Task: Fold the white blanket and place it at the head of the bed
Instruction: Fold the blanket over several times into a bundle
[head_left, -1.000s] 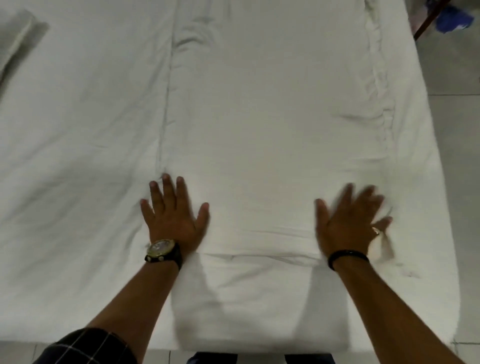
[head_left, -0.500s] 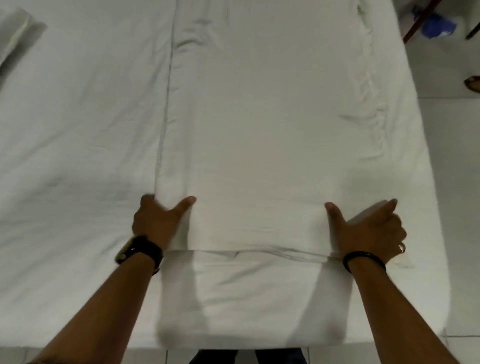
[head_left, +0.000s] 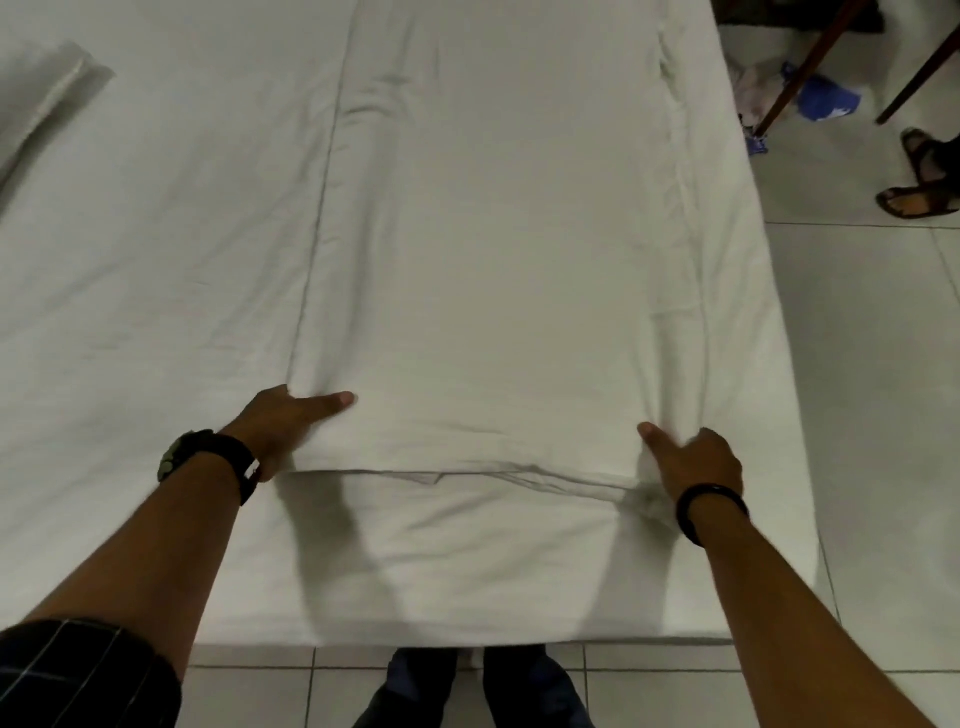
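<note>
Where the white blanket (head_left: 498, 291) ends on the bed (head_left: 130, 312), I see both hands pinching its corners. The left hand (head_left: 283, 423) and right hand (head_left: 693, 460) are each closed on cloth. I read no writing.

White bed (head_left: 130, 312) under folded white blanket (head_left: 498, 260)

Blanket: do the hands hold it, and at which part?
Yes. Left hand and right hand grip the blanket at its two near corners.

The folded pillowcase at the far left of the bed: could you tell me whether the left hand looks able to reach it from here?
Probably not: the left hand is gripping the white blanket, and the pillowcase lies far up the bed.
</note>
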